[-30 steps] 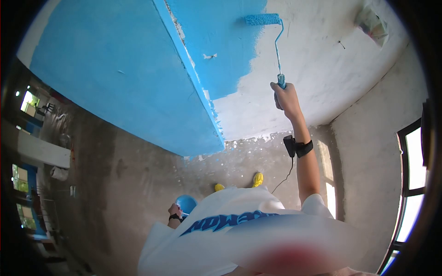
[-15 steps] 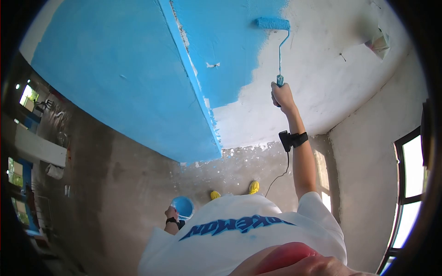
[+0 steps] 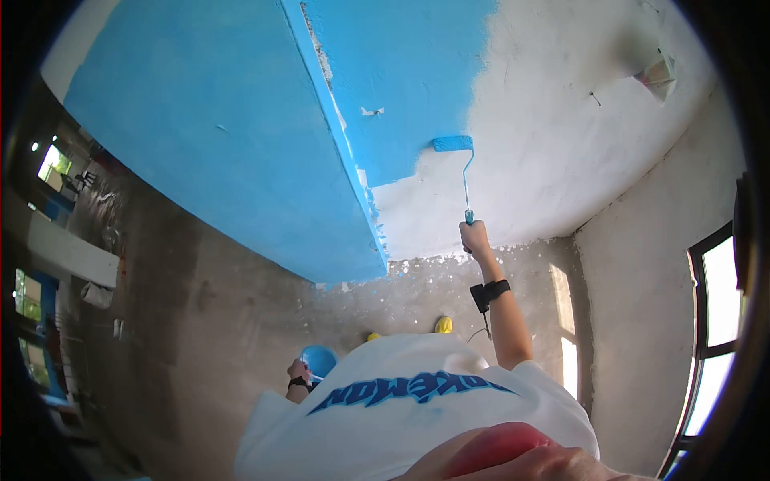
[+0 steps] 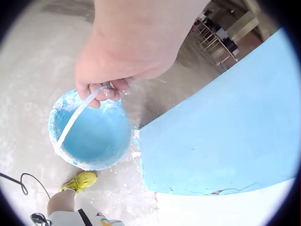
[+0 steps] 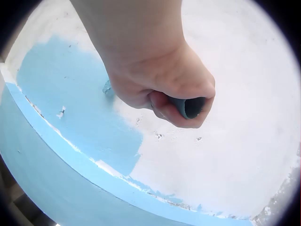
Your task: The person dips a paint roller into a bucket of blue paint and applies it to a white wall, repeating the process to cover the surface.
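Note:
My right hand [image 3: 475, 237] grips the handle of a paint roller [image 3: 453, 143]. The blue-coated sleeve of the roller lies at the lower right border of the blue paint on the wall [image 3: 401, 72]. In the right wrist view, curled fingers wrap the dark handle end [image 5: 194, 108], and most of the roller is hidden behind the hand [image 5: 160, 75]. Low at my side, my left hand [image 3: 298, 370] holds a blue bucket [image 4: 55, 123]. Its fingers are hooked round the white, paint-smeared bucket handle [image 4: 73, 120], with light blue paint [image 4: 94, 139] inside.
A blue projecting wall section [image 3: 216, 152] stands to the left; bare white wall [image 3: 553, 128] spreads to the right. A small plastic bag [image 3: 659, 78] hangs there near a nail [image 3: 594, 99]. Yellow shoes [image 3: 443, 325] stand on a paint-spotted concrete floor [image 3: 241, 321]. Windows [image 3: 718, 272] are at far right.
My right hand has drawn the roller down the wall, after a slight shift to the right. Blue paint reaches further right near the top. The left hand keeps holding the bucket low.

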The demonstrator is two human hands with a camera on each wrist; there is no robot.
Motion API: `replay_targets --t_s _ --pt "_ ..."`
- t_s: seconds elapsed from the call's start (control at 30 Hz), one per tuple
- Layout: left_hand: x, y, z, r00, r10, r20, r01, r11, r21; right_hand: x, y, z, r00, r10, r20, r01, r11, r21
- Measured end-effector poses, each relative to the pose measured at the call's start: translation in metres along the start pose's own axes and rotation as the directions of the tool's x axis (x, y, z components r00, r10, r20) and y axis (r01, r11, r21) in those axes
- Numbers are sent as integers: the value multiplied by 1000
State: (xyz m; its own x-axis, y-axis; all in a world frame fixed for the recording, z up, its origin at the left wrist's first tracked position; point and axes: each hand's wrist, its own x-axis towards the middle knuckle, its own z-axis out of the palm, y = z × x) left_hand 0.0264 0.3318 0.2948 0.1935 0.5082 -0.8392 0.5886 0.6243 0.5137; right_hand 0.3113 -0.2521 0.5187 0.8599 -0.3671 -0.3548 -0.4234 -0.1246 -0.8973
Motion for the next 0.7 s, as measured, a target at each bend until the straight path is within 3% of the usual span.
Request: replay_targets --t_s 0.07,0.17,0.23,0.3,0.43,0.47,0.53,0.63,0.7 --pt "-9 7 1 1000 6 -12 -5 1000 21 -22 -12 -4 998 -54 36 52 997 55" --pt "-11 -9 -6 996 83 -29 -82 996 38 -55 -40 -10 996 -13 88 -2 986 168" --pt "-15 -13 -11 993 95 -68 -89 993 82 -65 -67 -13 993 -28 117 13 992 122" --pt "-5 -27 -20 984 87 -153 -86 996 14 -76 -105 -16 982 -179 54 173 980 104" --pt "-10 -26 -39 973 126 -191 -122 992 33 -82 -182 -22 947 -311 86 299 946 127" --pt "-10 -27 -45 981 108 -161 -118 992 -54 -79 -194 -22 935 -344 86 331 934 134" --pt "-10 -34 -57 985 108 -135 -119 990 -76 -64 -201 -15 928 -363 87 349 926 148" --pt "-16 -43 -74 983 112 -147 -128 987 -99 -38 -183 0 935 -353 -32 354 933 70" --pt "-4 -57 -91 998 38 -48 -45 987 -153 -16 -150 15 973 -232 10 230 969 88"
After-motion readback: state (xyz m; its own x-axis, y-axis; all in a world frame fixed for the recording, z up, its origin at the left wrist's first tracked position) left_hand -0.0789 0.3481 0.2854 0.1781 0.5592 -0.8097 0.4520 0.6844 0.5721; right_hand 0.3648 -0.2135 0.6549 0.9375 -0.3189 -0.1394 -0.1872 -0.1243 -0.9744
